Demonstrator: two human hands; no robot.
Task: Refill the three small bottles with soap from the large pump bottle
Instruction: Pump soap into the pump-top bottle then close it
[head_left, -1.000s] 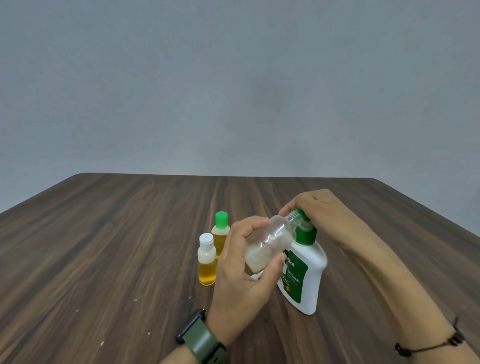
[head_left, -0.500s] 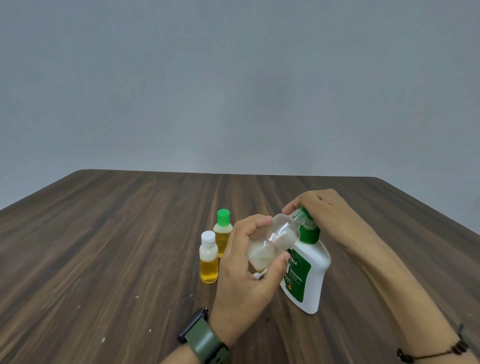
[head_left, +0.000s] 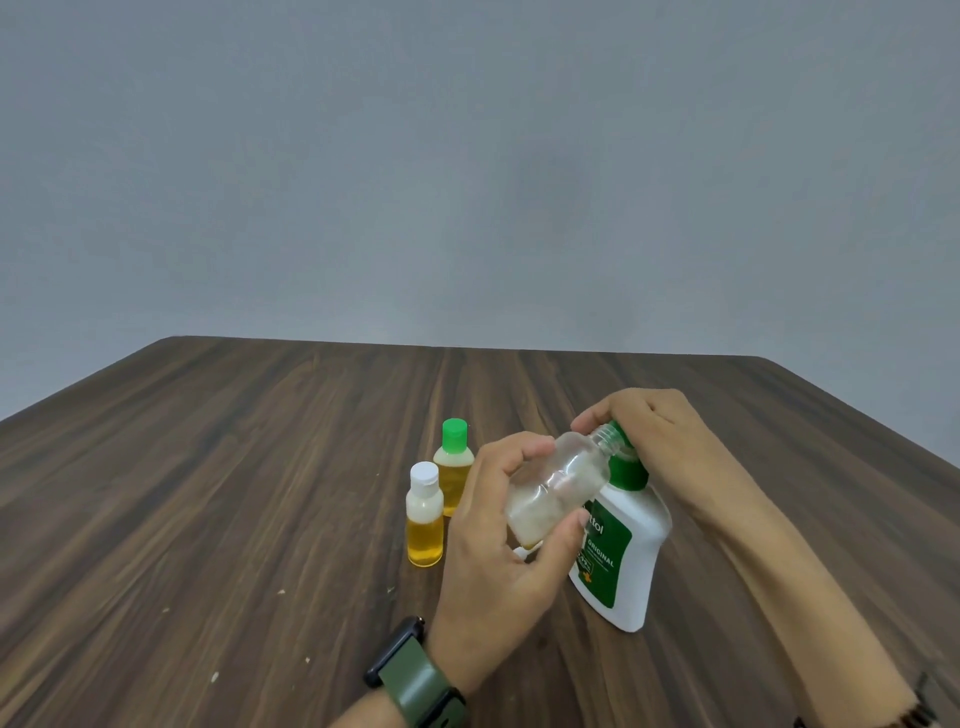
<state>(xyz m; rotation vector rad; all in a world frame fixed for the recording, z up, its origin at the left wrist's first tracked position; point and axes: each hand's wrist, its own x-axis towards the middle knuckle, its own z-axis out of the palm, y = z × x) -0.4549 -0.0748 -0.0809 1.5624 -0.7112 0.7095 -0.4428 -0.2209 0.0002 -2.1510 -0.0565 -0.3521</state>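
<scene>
My left hand (head_left: 498, 540) grips a clear small bottle (head_left: 558, 486), uncapped and tilted, its threaded mouth up against the green pump head of the large white pump bottle (head_left: 626, 561). A little pale liquid sits at its low end. My right hand (head_left: 654, 431) lies over the pump head with fingers curled down on it; the nozzle is hidden. Two capped small bottles holding yellow soap stand to the left: one with a white cap (head_left: 425, 514) in front, one with a green cap (head_left: 454, 465) behind it.
All stands on a dark wood-grain table (head_left: 234, 493) whose far edge meets a plain grey wall. A small white piece (head_left: 521, 553), perhaps a cap, peeks out under my left hand. A green-strapped watch is on my left wrist, a dark bracelet on my right.
The view has shifted slightly, so everything sits a touch further right. Both hands keep the same hold on the clear bottle and the pump head; the pump head looks marginally lower.
</scene>
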